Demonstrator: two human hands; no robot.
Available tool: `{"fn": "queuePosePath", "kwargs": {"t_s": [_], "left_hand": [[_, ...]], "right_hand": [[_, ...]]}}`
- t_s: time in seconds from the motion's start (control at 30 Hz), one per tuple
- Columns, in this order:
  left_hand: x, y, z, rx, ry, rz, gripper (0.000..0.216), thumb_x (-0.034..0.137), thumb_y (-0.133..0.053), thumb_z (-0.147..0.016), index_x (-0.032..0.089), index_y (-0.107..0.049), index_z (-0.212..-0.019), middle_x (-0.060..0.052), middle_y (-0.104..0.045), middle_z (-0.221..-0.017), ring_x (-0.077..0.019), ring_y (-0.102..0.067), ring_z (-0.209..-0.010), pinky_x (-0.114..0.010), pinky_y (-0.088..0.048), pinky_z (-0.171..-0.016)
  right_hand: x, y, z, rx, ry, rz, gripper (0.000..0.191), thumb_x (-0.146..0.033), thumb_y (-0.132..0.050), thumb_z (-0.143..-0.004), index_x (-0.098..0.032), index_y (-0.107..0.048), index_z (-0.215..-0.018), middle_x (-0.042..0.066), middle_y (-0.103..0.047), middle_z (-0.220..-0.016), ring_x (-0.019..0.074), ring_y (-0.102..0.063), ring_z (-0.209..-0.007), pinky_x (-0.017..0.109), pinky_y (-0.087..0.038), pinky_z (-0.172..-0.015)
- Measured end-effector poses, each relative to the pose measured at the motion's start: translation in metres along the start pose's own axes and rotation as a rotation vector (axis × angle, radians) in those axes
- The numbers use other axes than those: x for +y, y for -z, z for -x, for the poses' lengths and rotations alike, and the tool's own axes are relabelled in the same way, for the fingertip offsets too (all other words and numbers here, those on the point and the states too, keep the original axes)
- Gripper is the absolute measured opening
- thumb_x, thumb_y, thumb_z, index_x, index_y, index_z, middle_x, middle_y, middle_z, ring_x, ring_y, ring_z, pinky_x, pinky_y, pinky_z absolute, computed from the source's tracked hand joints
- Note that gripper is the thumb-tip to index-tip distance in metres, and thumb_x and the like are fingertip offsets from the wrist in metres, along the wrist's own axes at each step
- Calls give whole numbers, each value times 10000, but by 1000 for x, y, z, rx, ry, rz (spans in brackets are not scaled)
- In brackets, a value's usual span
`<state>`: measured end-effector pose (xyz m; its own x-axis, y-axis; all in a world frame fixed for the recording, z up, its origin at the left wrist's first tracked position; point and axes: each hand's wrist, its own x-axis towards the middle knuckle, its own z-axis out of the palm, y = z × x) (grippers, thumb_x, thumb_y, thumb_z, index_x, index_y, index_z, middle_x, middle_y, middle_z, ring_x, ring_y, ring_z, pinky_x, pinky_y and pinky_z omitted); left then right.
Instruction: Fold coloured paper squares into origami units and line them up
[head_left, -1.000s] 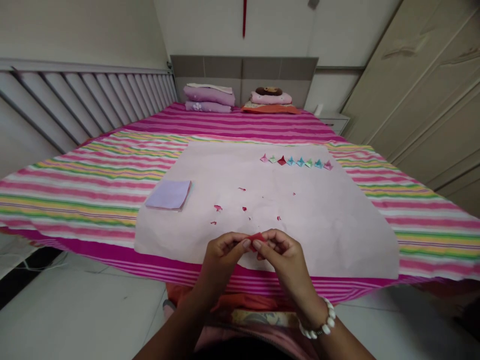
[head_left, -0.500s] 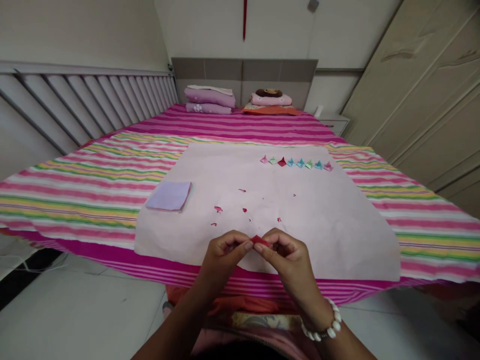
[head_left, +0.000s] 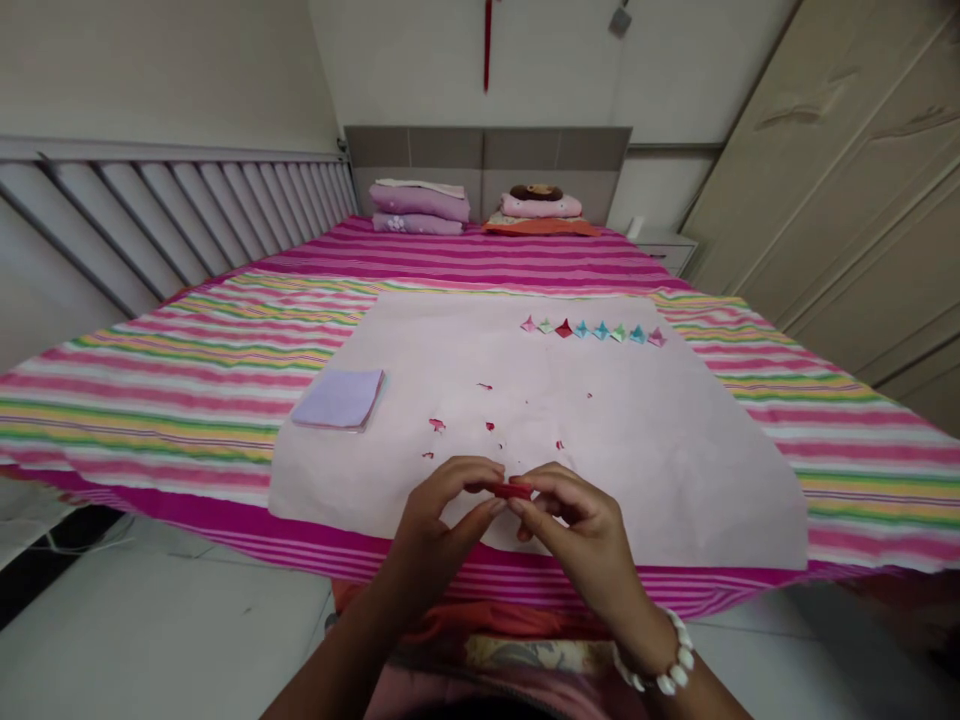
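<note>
A small folded red paper (head_left: 513, 491) is pinched between my two hands, just above the front edge of the pale sheet. My left hand (head_left: 448, 510) grips its left end with thumb and forefinger. The right end sits between the thumb and fingers of my right hand (head_left: 576, 520); a white bead bracelet circles that wrist. Scattered beyond my fingers are several red paper scraps (head_left: 437, 425). Farther off, a row of small folded paper pieces (head_left: 564, 328) in pink, green, red and blue lies at the sheet's upper right.
The large pale sheet (head_left: 675, 480) is spread over a striped bed cover (head_left: 150, 400). On its left side lies a stack of square papers (head_left: 339, 399), lilac on top. Folded purple bedding (head_left: 420, 205) and a pink pile (head_left: 541, 206) stand by the headboard (head_left: 420, 148).
The red paper has been turned, from a pointed triangle facing up to a narrow strip seen edge-on. My fingers have shifted around it, and the view has tilted slightly.
</note>
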<state>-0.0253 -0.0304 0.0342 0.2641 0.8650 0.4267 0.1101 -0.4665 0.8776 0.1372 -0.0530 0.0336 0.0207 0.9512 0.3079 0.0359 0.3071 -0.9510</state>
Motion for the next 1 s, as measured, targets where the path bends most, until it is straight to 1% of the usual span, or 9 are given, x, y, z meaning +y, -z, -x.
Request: {"fn": "queuePosePath", "kwargs": {"t_s": [0.07, 0.17, 0.3, 0.4, 0.53, 0.7, 0.83, 0.93, 1.0], "left_hand": [[5, 4, -3, -54, -34, -60, 103, 131, -622, -808, 193, -667, -878, -47, -693, -912, -163, -631, -891, -272, -486, -807], [8, 5, -4, -78, 32, -67, 66, 135, -616, -812, 185, -658, -822, -33, -689, -837, -149, -633, -809, -257, -491, -754], [7, 4, -1, -87, 133, 48, 14, 185, -632, -812, 185, -642, -821, -23, -678, -819, -145, -627, -799, -247, -495, -740], [6, 3, -1, -104, 180, 119, 49, 215, -629, -820, 186, -651, -853, -28, -684, -842, -149, -631, -813, -252, -499, -747], [10, 2, -4, -133, 169, 110, 100, 213, -652, -800, 184, -676, -892, -38, -692, -899, -163, -630, -863, -267, -493, -771], [15, 1, -10, -157, 212, 152, 40, 173, -646, -795, 171, -670, -828, -17, -671, -809, -139, -626, -760, -255, -492, -716], [17, -3, -10, -95, 196, 216, 39, 158, -620, -812, 171, -647, -787, -19, -661, -819, -143, -618, -797, -259, -484, -740], [18, -8, -6, -23, 191, 240, 40, 157, -613, -811, 179, -627, -780, -11, -645, -810, -137, -600, -786, -251, -476, -719], [18, -12, -4, 26, 183, 211, 55, 150, -613, -803, 178, -624, -756, -7, -631, -792, -135, -583, -768, -252, -468, -711]], "right_hand": [[0, 1, 0, -6, 35, 38, 104, -200, -696, -761, -211, -722, -861, 23, -638, -764, 125, -599, -554, 275, -522, -504], [0, 1, 1, 33, 15, 31, 197, -180, -707, -748, -215, -678, -940, -7, -621, -662, 141, -598, -570, 290, -529, -533], [-1, 1, 1, 21, 41, -38, 97, -163, -695, -759, -207, -643, -829, 5, -620, -739, 134, -593, -604, 287, -518, -562], [-3, 2, 0, -10, 44, -54, 59, -166, -689, -759, -199, -643, -775, 20, -612, -792, 134, -570, -633, 280, -497, -563], [-4, 2, 0, -5, 8, 5, 57, -184, -697, -747, -191, -643, -762, 5, -591, -723, 119, -504, -604, 254, -434, -533], [-1, 0, 1, 9, -80, -23, 119, -212, -711, -722, -197, -608, -779, -41, -519, -604, 108, -475, -547, 242, -412, -514], [1, -1, 0, 41, -151, -102, 274, -233, -770, -651, -200, -609, -870, -16, -595, -698, 109, -503, -565, 240, -424, -518], [2, -2, 1, -42, -211, -82, 176, -276, -753, -678, -175, -632, -756, -19, -569, -612, 108, -487, -531, 239, -390, -494], [1, -4, 2, -86, -231, -58, 181, -304, -719, -718, -166, -616, -664, -23, -542, -549, 108, -476, -506, 241, -367, -483]]}}
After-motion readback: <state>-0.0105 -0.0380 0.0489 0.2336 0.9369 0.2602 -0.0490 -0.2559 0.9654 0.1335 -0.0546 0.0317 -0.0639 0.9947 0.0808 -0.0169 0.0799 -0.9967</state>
